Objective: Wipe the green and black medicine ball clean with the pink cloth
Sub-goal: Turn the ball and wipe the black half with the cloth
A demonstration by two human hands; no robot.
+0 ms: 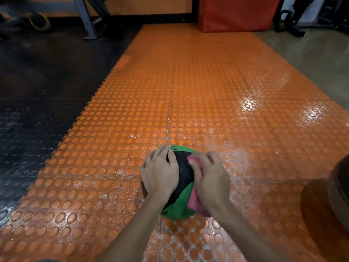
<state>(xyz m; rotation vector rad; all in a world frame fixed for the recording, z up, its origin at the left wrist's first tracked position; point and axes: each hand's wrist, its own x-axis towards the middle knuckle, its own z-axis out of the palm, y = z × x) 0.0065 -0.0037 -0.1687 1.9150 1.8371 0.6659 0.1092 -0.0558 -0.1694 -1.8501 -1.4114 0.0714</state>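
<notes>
and here we are, low over the floor, both bare hands on the green and black medicine ball (182,179), which sits on the orange studded floor tiles (188,103) near the bottom middle of the view. the left hand (160,172) lies palm down on the ball's left side, fingers spread wide and following the curve of the black panel, pressing on it rather than wrapping it. the right hand (210,177) is on the ball's right side, knuckles raised and fingers curled into the pink cloth (194,200), gripping it against the surface; a bit of pink peeks out by the thumb and a longer fold hangs below the palm against the green panel. between the two hands the rough black panel shows, with green at the top edge and across the lower front. both forearms reach in from the bottom of the frame. the tiles around the ball look glossy and streaked with pale marks, catching light out to the right. to the left the orange meets a black rubber mat (37,95) along a toothed seam. far back stands a red padded box (238,14), with a grey metal frame leg (87,21) and a yellow ring (40,20) off to the top left. grey polished floor (321,53) runs along the right, and a dark rounded shape (339,193) at the right edge is too cropped to name.
</notes>
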